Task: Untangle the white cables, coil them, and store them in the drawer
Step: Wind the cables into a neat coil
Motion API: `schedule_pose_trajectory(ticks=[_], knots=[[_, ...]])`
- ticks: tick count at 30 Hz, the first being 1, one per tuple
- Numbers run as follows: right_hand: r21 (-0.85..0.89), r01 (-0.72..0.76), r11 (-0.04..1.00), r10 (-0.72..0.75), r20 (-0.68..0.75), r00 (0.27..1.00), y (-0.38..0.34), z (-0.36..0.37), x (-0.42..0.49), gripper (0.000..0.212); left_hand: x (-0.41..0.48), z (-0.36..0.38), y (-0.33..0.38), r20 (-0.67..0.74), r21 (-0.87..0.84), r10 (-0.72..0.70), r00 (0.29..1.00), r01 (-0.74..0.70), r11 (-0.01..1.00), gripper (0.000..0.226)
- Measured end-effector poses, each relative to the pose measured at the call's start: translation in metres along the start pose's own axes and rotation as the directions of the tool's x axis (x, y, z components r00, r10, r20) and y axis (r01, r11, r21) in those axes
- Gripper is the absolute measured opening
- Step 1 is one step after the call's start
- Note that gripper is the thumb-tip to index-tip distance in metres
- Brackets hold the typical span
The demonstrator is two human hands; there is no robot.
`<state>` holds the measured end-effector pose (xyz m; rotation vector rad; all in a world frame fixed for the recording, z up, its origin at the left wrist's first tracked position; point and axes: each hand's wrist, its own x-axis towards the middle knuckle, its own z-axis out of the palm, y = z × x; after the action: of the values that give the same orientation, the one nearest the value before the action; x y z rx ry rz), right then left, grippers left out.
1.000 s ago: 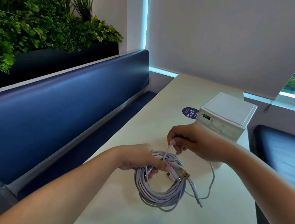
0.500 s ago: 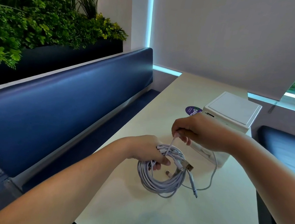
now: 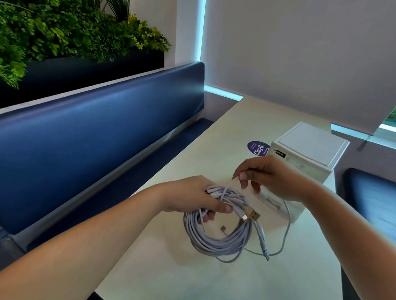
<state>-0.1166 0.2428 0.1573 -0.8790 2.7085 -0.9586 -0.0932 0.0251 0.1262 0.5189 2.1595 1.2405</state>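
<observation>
Both hands are on the white cables [image 3: 216,238]: my left hand [image 3: 186,195] grips the top of the coil over the middle of the desk [image 3: 200,293], my right hand [image 3: 272,178] pinches one strand just above it. Just beyond sits the white drawer box [image 3: 313,148].

Lounge booth (blue bench [image 3: 82,136], planter [image 3: 82,72])

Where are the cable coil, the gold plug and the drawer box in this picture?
cable coil [image 3: 215,245]: head view, on the lower loops lying on the table.
gold plug [image 3: 254,215]: head view, on its metal end.
drawer box [image 3: 312,144]: head view, on its flat top.
</observation>
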Motion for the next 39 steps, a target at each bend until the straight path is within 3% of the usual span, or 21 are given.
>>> schedule_pose_trajectory(ticks=[5, 10, 14, 18, 21, 23, 26, 31, 33, 35, 39], knots=[[0.083, -0.005, 0.997, 0.011, -0.077, 0.997, 0.008, 0.004, 0.004, 0.015, -0.001, -0.003, 0.002, -0.012, -0.096, 0.023, 1.000, -0.024, 0.995, 0.014], [0.129, 0.066, 0.990, -0.033, -0.243, 0.969, 0.015, 0.022, 0.005, 0.010, -0.001, -0.006, 0.002, -0.070, -0.239, 0.055, 0.996, -0.070, 0.968, 0.012], [0.238, 0.060, 0.969, 0.019, -0.317, 0.948, 0.020, 0.042, -0.001, 0.026, 0.002, -0.003, -0.002, -0.123, -0.353, 0.063, 0.990, -0.103, 0.930, 0.010], [0.498, 0.050, 0.866, 0.136, -0.331, 0.934, 0.021, 0.055, -0.012, 0.031, 0.002, 0.004, -0.007, -0.112, -0.469, 0.045, 0.993, -0.093, 0.878, 0.011], [0.641, 0.082, 0.763, 0.210, -0.367, 0.906, 0.022, 0.064, -0.016, 0.030, 0.004, 0.008, -0.010, -0.097, -0.542, 0.041, 0.994, -0.088, 0.836, 0.025], [0.658, 0.120, 0.744, 0.214, -0.404, 0.890, 0.024, 0.070, -0.017, 0.020, 0.006, 0.010, -0.011, -0.098, -0.582, 0.042, 0.994, -0.091, 0.808, 0.028], [0.662, 0.144, 0.735, 0.213, -0.428, 0.878, 0.026, 0.074, -0.021, 0.025, 0.008, 0.012, -0.011, -0.117, -0.613, 0.024, 0.993, -0.091, 0.785, 0.031], [0.704, 0.042, 0.709, 0.364, -0.416, 0.833, 0.027, 0.089, -0.032, 0.043, 0.012, 0.015, -0.008, -0.231, -0.670, -0.032, 0.972, -0.135, 0.730, 0.025], [0.704, -0.029, 0.710, 0.404, -0.373, 0.835, 0.025, 0.094, -0.035, 0.038, 0.015, 0.015, -0.008, -0.280, -0.659, -0.052, 0.959, -0.153, 0.737, 0.024], [0.787, -0.059, 0.614, 0.445, -0.284, 0.849, 0.019, 0.095, -0.037, 0.023, 0.017, 0.016, -0.008, -0.312, -0.658, -0.075, 0.947, -0.158, 0.736, 0.026], [0.952, -0.015, 0.305, 0.497, -0.146, 0.856, 0.010, 0.090, -0.044, 0.041, 0.021, 0.020, -0.008, -0.377, -0.660, -0.097, 0.921, -0.193, 0.726, 0.028]])
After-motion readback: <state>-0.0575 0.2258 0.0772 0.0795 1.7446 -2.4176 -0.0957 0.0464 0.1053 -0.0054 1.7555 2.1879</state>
